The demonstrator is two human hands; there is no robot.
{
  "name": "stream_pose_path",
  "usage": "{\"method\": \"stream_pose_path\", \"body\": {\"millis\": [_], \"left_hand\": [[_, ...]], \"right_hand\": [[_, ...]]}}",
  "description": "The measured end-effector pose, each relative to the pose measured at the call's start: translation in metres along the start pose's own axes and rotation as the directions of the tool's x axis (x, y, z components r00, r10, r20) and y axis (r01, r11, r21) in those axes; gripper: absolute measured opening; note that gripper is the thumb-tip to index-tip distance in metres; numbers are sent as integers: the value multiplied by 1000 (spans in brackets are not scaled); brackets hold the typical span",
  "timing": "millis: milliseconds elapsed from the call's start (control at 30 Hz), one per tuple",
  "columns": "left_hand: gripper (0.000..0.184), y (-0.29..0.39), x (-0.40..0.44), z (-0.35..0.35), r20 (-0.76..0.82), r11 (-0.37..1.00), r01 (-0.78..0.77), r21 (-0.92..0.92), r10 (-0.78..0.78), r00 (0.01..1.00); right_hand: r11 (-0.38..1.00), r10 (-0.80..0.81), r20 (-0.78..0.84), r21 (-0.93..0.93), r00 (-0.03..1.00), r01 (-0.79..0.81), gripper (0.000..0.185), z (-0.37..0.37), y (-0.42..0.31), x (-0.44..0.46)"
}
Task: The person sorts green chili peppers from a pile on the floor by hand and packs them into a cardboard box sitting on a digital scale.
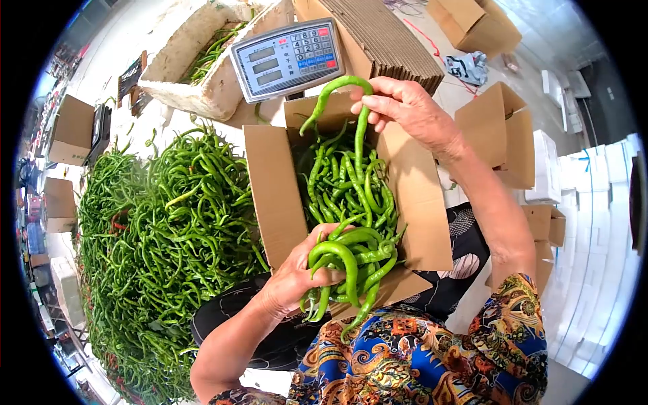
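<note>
My left hand [297,277] is closed round a bunch of long green peppers [354,260] over the near end of an open cardboard box [275,196]. Between the thumb and fingers of my right hand [408,111], one long curved pepper [364,125] is pinched above the box's far right side. More green peppers [344,179] lie inside the box between its raised flaps. To the left spreads a large heap of green peppers [175,229], with a few red ones among them.
A scale display [288,59] stands just beyond the box. Behind it are a foam box [223,94] with some peppers and a stack of flattened cardboard [378,40]. Open cartons [496,135] and white foam boxes [587,223] are at the right.
</note>
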State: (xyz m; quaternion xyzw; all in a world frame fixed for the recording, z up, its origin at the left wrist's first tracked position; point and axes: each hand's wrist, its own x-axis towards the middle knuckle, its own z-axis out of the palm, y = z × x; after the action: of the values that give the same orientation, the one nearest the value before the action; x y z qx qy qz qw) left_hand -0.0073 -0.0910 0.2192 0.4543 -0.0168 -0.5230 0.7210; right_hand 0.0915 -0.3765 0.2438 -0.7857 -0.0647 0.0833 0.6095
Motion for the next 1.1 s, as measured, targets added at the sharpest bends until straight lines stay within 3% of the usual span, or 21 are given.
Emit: {"method": "stream_pose_path", "body": {"millis": [33, 133, 167, 200, 267, 467, 567, 667, 700, 733, 800, 833, 900, 967, 1033, 1067, 1100], "left_hand": [[70, 5, -1, 4, -14, 999, 9, 42, -8, 1000], [75, -4, 3, -4, -7, 997, -45, -64, 45, 999], [78, -2, 2, -3, -32, 988, -63, -140, 59, 998], [77, -2, 5, -9, -61, 997, -64, -42, 61, 996], [76, -1, 6, -8, -134, 980, -135, -143, 116, 984], [73, 7, 6, -4, -221, 970, -195, -146, 160, 962], [73, 9, 11, -4, -194, 962, -236, -136, 208, 959], [77, 13, 12, 3, -207, 933, -300, -196, 260, 943], [77, 16, 13, 4, -217, 932, -312, -184, 271, 938], [78, 18, 13, 5, -227, 930, -324, -171, 283, 932], [78, 15, 17, 1, -221, 931, -351, -100, 323, 920], [80, 18, 16, 6, -239, 928, -356, -106, 324, 916], [81, 20, 17, 13, -265, 916, -397, 60, 398, 878], [83, 15, 23, 15, -268, 848, -451, 278, 520, 811], [85, 8, 32, 24, -143, 693, -476, 541, 634, 760], [88, 0, 38, 23, -50, 574, -468, 672, 666, 744], [92, -4, 40, 25, 100, 329, -425, 843, 681, 725]], "right_hand": [[997, 60, 21, 40, 998, -61, 29, -1, -1, -4], [971, 240, 9, -18, 971, -240, 33, -5, 26, -5], [947, 213, -112, -221, 971, -234, 37, -1, 37, -11], [891, 111, -121, -427, 986, -153, 42, -2, 44, -18], [932, 107, -152, -328, 983, -153, 39, 10, 39, -26], [957, 278, 72, -104, 958, -270, 28, 42, -3, -74], [970, 240, 76, -60, 968, -236, 28, 46, -11, -96], [948, 316, 23, 26, 948, -317, 33, 56, -20, -108], [960, 271, 36, -83, 962, -267, 44, 58, -19, -111], [942, 334, 29, -35, 942, -333, 59, 62, -24, -114], [961, 273, -77, 61, 959, -269, 76, 69, -25, -117], [978, 192, -117, -63, 974, -200, 81, 71, -24, -118], [946, 10, -164, -318, 986, -63, 92, 72, -22, -119], [983, 120, -116, -127, 986, -134, 95, 77, -22, -123], [964, 238, -35, 131, 971, -232, 100, 85, -23, -127], [941, 240, -13, 250, 971, -229, 98, 88, -16, -125], [903, 240, 8, 365, 971, -226, 96, 90, -7, -124]]}}
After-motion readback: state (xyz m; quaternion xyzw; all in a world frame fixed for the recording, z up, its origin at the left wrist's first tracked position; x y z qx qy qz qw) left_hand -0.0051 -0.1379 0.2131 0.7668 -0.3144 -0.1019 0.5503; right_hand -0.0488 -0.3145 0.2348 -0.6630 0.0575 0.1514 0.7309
